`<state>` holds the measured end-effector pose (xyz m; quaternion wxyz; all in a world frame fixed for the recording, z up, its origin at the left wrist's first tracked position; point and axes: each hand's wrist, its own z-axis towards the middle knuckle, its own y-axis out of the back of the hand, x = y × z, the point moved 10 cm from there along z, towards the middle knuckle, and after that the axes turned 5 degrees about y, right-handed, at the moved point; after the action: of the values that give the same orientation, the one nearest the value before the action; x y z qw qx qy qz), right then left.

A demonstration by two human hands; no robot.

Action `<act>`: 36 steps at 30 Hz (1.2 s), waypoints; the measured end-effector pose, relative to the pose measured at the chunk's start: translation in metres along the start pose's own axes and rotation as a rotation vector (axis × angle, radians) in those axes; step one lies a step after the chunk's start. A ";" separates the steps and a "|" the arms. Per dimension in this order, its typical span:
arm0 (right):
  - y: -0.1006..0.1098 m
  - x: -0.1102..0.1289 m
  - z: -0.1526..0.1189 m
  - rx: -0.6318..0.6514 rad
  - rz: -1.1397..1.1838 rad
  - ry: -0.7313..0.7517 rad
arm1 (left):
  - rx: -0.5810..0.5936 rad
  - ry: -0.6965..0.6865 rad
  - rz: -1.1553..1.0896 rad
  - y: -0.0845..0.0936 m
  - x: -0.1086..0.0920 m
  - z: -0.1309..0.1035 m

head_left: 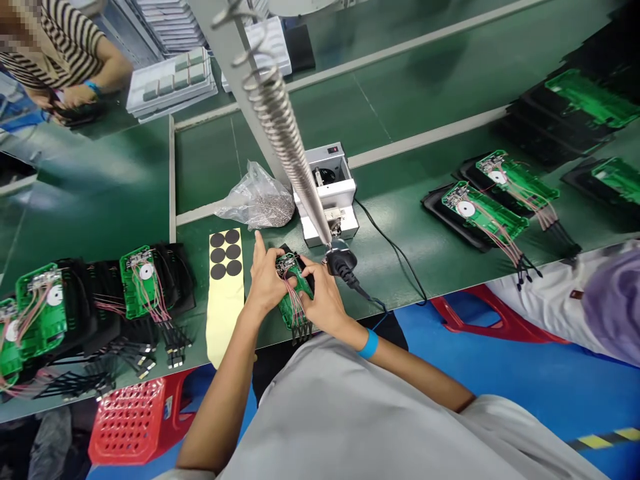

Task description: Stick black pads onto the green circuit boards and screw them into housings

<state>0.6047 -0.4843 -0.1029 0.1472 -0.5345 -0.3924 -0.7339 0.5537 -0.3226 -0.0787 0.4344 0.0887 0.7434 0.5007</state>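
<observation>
A green plastic housing point(287, 310) with a circuit board and several pink and dark wires lies at the table's front edge, close to my body. Over its left side is my left hand point(265, 280), thumb on the board area, forefinger stretched away. My right hand point(323, 301) grips the right side, with thumb and fingers at the edge. What the fingertips press on is partly hidden. Just beyond hangs an electric screwdriver point(341, 259) on a coiled spring point(280, 127). Left of my hands lies a yellow sheet point(223, 320) with black round stickers point(218, 255).
A white screw feeder point(327, 190) and a plastic bag of screws point(270, 207) stand behind my hands. More green housings point(43, 310) lie left; others point(485, 213) lie right. A co-worker point(70, 53) sits far left, another person's sleeve point(610, 300) at right. Red stool point(130, 420) below.
</observation>
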 end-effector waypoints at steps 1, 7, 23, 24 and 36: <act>0.000 0.000 0.000 0.000 -0.003 0.003 | 0.014 0.012 -0.001 -0.001 0.001 0.000; 0.001 0.002 0.001 -0.009 0.005 0.010 | 0.026 0.126 -0.049 -0.001 0.009 -0.005; 0.000 0.001 0.001 -0.004 -0.014 0.004 | 0.003 0.191 -0.159 -0.004 0.014 -0.002; -0.001 0.001 0.001 -0.002 -0.015 0.003 | -0.007 0.192 -0.156 -0.004 0.014 -0.002; 0.001 0.004 0.000 -0.018 -0.047 0.020 | 0.088 0.074 -0.070 0.001 0.005 -0.012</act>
<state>0.6039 -0.4839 -0.0986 0.1290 -0.5191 -0.3965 -0.7461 0.5418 -0.3270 -0.0799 0.4197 0.0631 0.7828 0.4550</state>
